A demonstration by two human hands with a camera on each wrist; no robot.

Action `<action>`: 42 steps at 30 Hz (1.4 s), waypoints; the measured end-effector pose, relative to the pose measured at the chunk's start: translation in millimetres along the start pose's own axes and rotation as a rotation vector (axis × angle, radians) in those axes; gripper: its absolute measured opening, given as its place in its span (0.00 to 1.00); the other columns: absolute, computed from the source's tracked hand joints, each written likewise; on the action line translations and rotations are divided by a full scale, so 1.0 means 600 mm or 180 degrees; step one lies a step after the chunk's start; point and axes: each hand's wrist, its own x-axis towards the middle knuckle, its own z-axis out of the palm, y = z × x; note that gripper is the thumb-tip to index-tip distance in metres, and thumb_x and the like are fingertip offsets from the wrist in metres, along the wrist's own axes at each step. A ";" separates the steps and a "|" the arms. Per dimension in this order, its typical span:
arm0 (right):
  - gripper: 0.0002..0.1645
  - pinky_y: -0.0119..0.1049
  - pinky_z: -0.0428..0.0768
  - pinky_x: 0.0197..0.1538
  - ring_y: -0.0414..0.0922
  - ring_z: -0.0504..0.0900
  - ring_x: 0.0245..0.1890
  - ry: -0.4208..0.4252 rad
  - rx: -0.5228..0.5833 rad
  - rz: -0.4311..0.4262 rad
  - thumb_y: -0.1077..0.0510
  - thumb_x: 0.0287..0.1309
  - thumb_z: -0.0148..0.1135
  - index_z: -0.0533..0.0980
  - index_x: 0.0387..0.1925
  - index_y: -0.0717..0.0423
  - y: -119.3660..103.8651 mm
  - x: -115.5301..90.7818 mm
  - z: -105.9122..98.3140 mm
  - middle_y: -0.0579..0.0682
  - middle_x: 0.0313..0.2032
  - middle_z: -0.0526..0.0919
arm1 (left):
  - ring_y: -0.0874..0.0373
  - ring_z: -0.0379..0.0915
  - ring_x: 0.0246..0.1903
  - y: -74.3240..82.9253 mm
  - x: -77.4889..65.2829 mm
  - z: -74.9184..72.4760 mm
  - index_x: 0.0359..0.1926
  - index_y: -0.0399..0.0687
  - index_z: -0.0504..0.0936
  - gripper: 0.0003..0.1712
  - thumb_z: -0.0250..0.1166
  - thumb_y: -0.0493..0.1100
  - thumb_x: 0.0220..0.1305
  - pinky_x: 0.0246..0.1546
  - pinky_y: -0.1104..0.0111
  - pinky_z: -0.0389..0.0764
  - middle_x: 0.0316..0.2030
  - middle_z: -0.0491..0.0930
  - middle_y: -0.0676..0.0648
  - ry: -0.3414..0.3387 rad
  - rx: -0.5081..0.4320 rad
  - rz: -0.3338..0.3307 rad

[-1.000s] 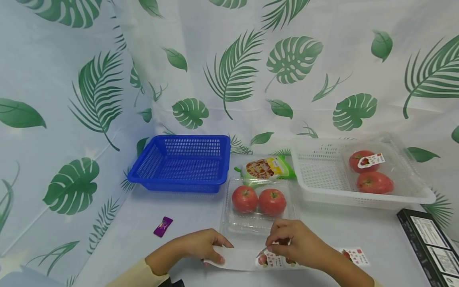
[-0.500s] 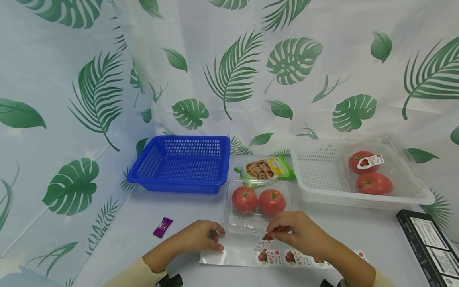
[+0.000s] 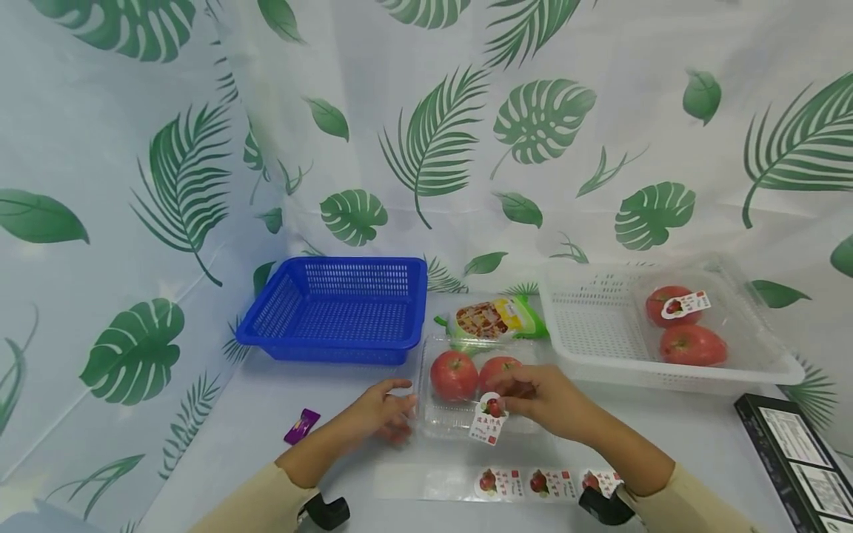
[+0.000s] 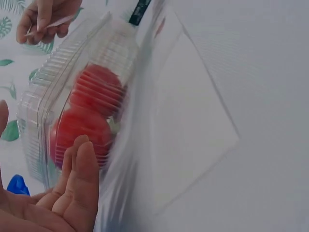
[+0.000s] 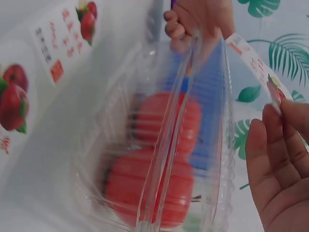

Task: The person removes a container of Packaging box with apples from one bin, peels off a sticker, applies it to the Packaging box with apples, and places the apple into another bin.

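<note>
Midway between the back and front edges of the tabletop, a clear box holds two red fruits. The right hand pinches one printed label by its rounded end, over the box's front side. The left hand is released, fingers loose, at the box's left side; whether they touch cannot be told. Toward the front edge lies a label strip, three labels visible on its right part. Near the back edge stand a blue basket at left and a white basket at right, the latter containing a second box with two fruits and one label. Between them lies a food bag. A purple sachet lies toward the left edge, a black carton toward the right.
</note>
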 end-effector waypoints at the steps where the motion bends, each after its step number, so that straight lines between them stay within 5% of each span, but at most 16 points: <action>1: 0.15 0.35 0.82 0.42 0.43 0.82 0.39 0.0034 -0.0036 0.0038 0.65 0.59 0.66 0.81 0.49 0.56 0.003 0.005 -0.001 0.44 0.38 0.84 | 0.47 0.82 0.32 0.001 0.003 0.001 0.69 0.35 0.58 0.42 0.64 0.54 0.66 0.32 0.55 0.84 0.39 0.81 0.40 0.0043 -0.0019 -0.0028; 18: 0.15 0.39 0.82 0.42 0.44 0.83 0.40 0.0535 -0.0142 0.0288 0.67 0.64 0.60 0.79 0.51 0.56 0.037 0.064 0.001 0.48 0.44 0.83 | 0.55 0.78 0.24 0.020 0.015 0.007 0.71 0.36 0.56 0.42 0.68 0.43 0.63 0.32 0.60 0.84 0.41 0.79 0.35 0.0006 -0.0245 -0.0101; 42: 0.22 0.41 0.82 0.43 0.43 0.80 0.40 0.0628 -0.1008 0.0324 0.68 0.55 0.68 0.79 0.53 0.53 0.056 0.084 0.021 0.45 0.45 0.83 | 0.55 0.78 0.24 0.012 0.020 0.005 0.70 0.40 0.58 0.43 0.70 0.46 0.61 0.31 0.61 0.84 0.37 0.79 0.41 -0.0062 -0.0311 -0.0083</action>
